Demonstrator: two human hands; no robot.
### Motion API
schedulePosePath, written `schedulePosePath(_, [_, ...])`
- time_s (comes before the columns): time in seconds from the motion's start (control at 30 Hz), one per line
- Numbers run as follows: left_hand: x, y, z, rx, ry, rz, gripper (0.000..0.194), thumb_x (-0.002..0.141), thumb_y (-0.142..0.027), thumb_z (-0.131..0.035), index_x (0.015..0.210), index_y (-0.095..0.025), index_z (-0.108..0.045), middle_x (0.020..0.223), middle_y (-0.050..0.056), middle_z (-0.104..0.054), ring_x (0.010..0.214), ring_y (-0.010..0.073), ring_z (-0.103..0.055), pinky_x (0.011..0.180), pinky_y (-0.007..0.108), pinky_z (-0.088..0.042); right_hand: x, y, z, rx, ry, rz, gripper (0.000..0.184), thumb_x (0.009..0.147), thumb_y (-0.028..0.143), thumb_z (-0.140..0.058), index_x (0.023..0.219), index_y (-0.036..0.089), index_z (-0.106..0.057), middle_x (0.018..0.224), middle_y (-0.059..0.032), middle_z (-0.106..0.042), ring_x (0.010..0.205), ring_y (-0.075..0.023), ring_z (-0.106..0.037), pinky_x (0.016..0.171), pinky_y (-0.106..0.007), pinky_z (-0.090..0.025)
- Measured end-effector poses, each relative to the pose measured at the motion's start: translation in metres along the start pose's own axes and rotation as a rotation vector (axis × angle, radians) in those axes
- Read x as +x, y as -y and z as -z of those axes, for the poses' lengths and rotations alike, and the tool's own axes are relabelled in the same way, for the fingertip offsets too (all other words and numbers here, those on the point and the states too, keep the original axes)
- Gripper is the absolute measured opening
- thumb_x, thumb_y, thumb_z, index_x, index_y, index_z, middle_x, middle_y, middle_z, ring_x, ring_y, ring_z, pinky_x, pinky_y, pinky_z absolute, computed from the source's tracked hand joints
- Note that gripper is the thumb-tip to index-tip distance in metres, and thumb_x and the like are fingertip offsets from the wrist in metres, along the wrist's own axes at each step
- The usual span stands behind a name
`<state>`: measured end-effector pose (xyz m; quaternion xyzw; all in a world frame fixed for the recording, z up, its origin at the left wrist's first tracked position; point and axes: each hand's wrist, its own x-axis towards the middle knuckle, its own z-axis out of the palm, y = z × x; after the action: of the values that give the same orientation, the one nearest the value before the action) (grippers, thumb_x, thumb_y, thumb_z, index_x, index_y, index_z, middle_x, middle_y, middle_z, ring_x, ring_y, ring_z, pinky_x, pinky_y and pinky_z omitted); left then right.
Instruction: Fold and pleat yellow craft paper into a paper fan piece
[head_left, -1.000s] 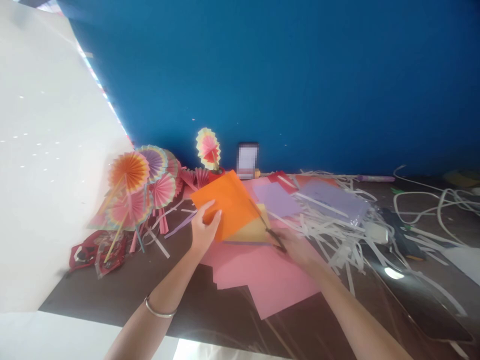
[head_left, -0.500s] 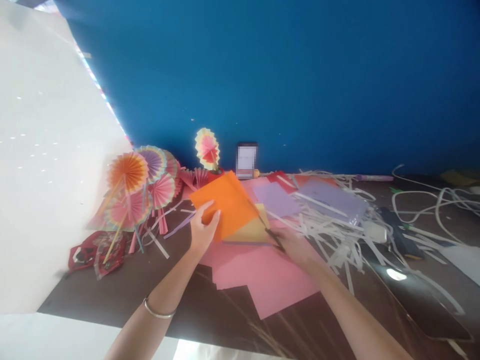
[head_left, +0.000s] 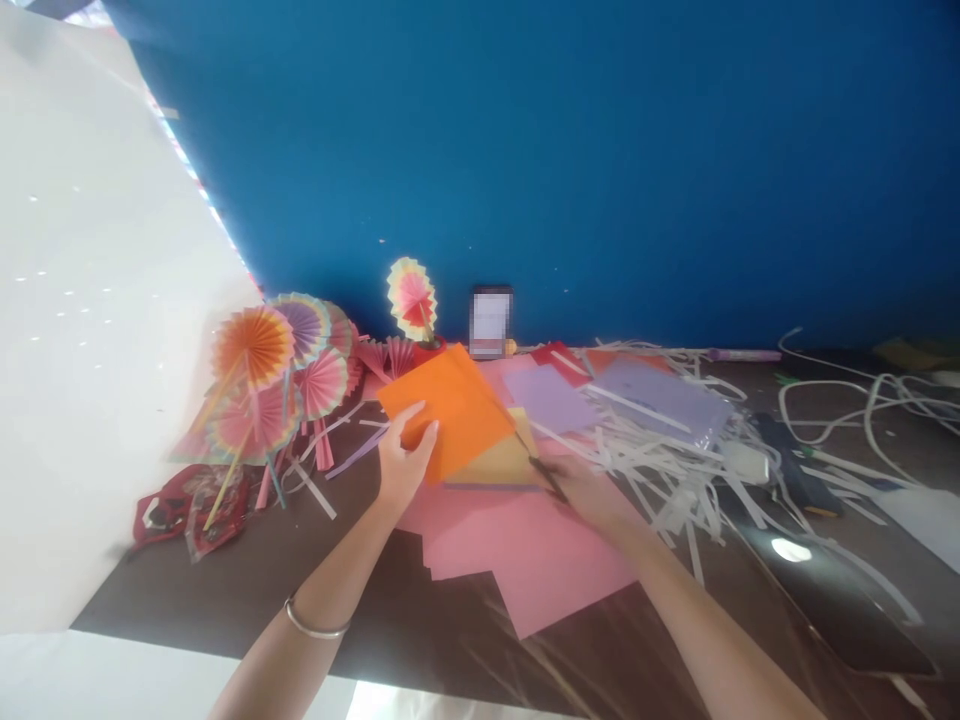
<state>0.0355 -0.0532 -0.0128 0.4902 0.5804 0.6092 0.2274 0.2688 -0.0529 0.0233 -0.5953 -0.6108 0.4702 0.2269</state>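
Observation:
My left hand (head_left: 405, 455) is at the left edge of a sheet of orange paper (head_left: 457, 400), holding it with thumb and forefinger apart on its surface. Part of the other fingers cannot be seen. My right hand (head_left: 581, 490) grips a slim dark tool (head_left: 551, 480) with a thin pointed end, which lies along the orange sheet's right edge; its exact kind is unclear. Beneath the orange sheet is yellow paper (head_left: 487, 465), and under that are large pink sheets (head_left: 517, 560). A purple sheet (head_left: 551, 398) lies just behind my right hand.
Folded paper fans (head_left: 251, 350) stand clustered at the left beside a red packet (head_left: 217, 510). White paper strips (head_left: 652, 460) are heaped at the right, near a dark phone (head_left: 847, 600) and a white cable (head_left: 870, 400). A blue wall (head_left: 562, 160) rises behind the table.
The whole view has shifted very slightly, so things sit a little farther left. Both hands, the orange paper and the dark tool keep nearly the same positions.

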Motion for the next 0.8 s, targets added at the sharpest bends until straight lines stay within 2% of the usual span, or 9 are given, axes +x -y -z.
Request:
schedulePosePath(0.17, [0.0003, 0.0008, -0.0001, -0.012, 0.012, 0.005, 0.035, 0.076, -0.035, -0.063, 0.105, -0.018, -0.061, 0.116, 0.01, -0.062, 0.11, 0.0218, -0.056, 0.098, 0.037, -0.043, -0.0031, 0.0056, -0.0007, 0.098, 0.015, -0.02, 0.036, 0.071, 0.054, -0.055, 0.071, 0.02, -0.065, 0.069, -0.0047, -0.057, 0.059, -0.0137, -0.046, 0.049, -0.025, -0.037])
schedulePosePath(0.27, [-0.0002, 0.0018, -0.0006, -0.018, 0.034, -0.005, 0.035, 0.075, -0.035, -0.063, 0.105, -0.017, -0.061, 0.115, 0.009, -0.062, 0.111, 0.0218, -0.056, 0.098, 0.037, -0.043, -0.0034, 0.0053, -0.0011, 0.142, 0.018, -0.023, 0.035, 0.07, 0.053, -0.057, 0.063, 0.018, -0.059, 0.062, -0.0022, -0.05, 0.054, -0.011, -0.042, 0.049, -0.025, -0.036])
schedulePosePath(0.4, [-0.0011, 0.0016, -0.0004, -0.005, 0.053, -0.013, 0.034, 0.075, -0.035, -0.063, 0.105, -0.018, -0.062, 0.115, 0.009, -0.063, 0.111, 0.0222, -0.056, 0.098, 0.038, -0.042, -0.0037, 0.0053, -0.0017, 0.143, 0.045, -0.013, 0.04, 0.072, 0.055, -0.053, 0.058, 0.018, -0.051, 0.055, 0.0015, -0.038, 0.048, -0.0081, -0.032, 0.045, -0.024, -0.029])
schedulePosePath(0.8, [-0.0019, -0.0003, -0.0009, 0.004, 0.05, -0.012, 0.033, 0.075, -0.035, -0.062, 0.104, -0.018, -0.062, 0.114, 0.009, -0.063, 0.11, 0.0223, -0.057, 0.097, 0.037, -0.043, -0.0006, 0.0007, -0.0023, 0.075, 0.073, 0.013, 0.052, 0.069, 0.07, -0.047, 0.058, 0.019, -0.047, 0.051, 0.0026, -0.034, 0.045, -0.0078, -0.028, 0.042, -0.025, -0.02])
